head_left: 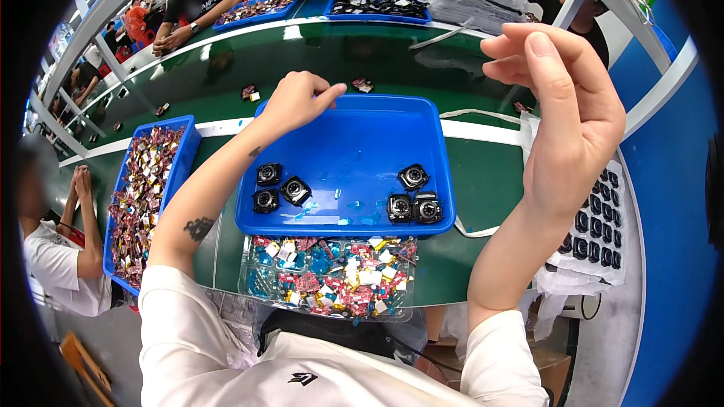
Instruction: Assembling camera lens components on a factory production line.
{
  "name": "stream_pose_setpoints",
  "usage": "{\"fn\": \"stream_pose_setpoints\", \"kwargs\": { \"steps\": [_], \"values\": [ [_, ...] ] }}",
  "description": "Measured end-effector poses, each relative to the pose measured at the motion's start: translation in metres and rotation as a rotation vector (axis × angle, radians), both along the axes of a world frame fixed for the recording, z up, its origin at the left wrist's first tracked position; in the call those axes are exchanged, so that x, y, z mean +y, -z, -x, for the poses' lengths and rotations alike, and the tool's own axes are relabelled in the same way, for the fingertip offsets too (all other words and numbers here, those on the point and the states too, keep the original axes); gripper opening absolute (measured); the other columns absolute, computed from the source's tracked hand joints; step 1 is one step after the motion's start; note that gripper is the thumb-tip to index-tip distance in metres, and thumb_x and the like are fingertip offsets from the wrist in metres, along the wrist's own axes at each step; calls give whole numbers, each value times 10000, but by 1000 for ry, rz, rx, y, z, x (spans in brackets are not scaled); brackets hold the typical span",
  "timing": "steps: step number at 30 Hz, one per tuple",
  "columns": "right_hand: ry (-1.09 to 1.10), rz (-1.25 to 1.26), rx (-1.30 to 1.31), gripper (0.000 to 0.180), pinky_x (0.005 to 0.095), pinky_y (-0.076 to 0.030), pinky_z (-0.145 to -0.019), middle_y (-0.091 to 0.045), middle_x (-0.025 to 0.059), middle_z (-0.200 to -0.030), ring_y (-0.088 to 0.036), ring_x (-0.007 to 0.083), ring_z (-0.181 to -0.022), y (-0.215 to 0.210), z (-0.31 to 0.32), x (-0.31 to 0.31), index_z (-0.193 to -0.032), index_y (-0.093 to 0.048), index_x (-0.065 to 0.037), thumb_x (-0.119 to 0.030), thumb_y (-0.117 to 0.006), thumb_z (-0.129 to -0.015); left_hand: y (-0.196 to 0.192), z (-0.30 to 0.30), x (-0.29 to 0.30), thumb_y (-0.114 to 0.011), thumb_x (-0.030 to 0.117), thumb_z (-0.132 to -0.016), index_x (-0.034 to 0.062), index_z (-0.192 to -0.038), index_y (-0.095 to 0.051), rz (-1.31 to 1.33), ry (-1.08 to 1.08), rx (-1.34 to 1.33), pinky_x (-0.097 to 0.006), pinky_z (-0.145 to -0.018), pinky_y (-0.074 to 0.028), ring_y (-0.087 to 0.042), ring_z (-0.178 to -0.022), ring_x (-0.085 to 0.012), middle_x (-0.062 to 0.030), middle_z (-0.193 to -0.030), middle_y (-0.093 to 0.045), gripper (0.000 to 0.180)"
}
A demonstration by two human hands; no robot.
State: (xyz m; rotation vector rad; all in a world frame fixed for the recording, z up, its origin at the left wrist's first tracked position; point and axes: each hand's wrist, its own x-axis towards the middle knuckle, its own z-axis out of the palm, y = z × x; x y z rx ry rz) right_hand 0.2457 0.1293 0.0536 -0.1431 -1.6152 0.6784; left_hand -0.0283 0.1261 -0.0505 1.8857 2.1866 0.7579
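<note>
Small black square components with round lenses (407, 200) sit in the shallow blue plastic tray (354, 143) straight ahead of you — 3 on its left side, 3 on its right, 6 in all, with most of the tray floor bare. Your left hand (296, 99) hovers over the tray's far edge, fingers curled and thumb meeting forefinger; whether it pinches anything you cannot tell from here. Your right hand (562, 102) is raised high, fingers bent loosely together, nothing visible in it. Judging by the layout, you look early to midway: the white foam holder of black parts (596, 222) at your right looks nearly full, and the clear box of coloured scraps (332, 275) nearest you is heaped.
</note>
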Motion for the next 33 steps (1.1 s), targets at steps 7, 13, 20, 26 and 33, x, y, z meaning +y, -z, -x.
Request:
{"fn": "stream_pose_setpoints", "kwargs": {
  "steps": [7, 13, 20, 26, 33],
  "values": [
    [2, -46, -293, 176, 232, -507, -680, -674, 110, -784, -639, 133, -710, 5, 18, -13, -901, -666, 42, -113, -583, -893, 4, -18, -130, -730, 142, -722, 28, -786, -688, -27, 367, 20, -332, -584, -457, -583, -648, -240, -106, -728, -631, 137],
    [-91, -147, -412, 148, 222, -508, -681, -670, 99, -787, -642, 131, -724, 11, 23, -13, -900, -664, 50, -80, -593, -891, 7, -45, -197, -747, 193, -695, 62, -763, -686, 94, 292, 89, -356, -563, -462, -586, -565, -229, -39, -556, -571, 160],
    [-98, -168, -523, 116, 218, -490, -663, -667, 76, -780, -636, 116, -723, 14, 30, -21, -887, -663, 34, -71, -618, -864, 30, -46, -210, -741, 145, -670, 76, -772, -709, 39, 234, 218, -338, -514, -434, -568, -516, -213, -40, -530, -562, 128],
    [-323, -289, -758, 147, 281, -503, -678, -666, 130, -812, -649, 188, -731, 22, 39, -16, -889, -659, 43, -68, -653, -793, -2, -41, -193, -688, 81, -673, 40, -732, -688, -33, 331, -56, -333, -503, -423, -557, -504, -219, -61, -543, -565, 72],
    [-586, -187, -849, 272, 317, -522, -642, -665, 137, -816, -661, 235, -722, 28, 42, -16, -921, -646, 15, -191, -703, -752, -64, -47, -156, -649, 70, -685, -3, -692, -647, -301, 445, -231, -248, -454, -340, -491, -507, -130, -46, -579, -557, 73]
  ]
}}
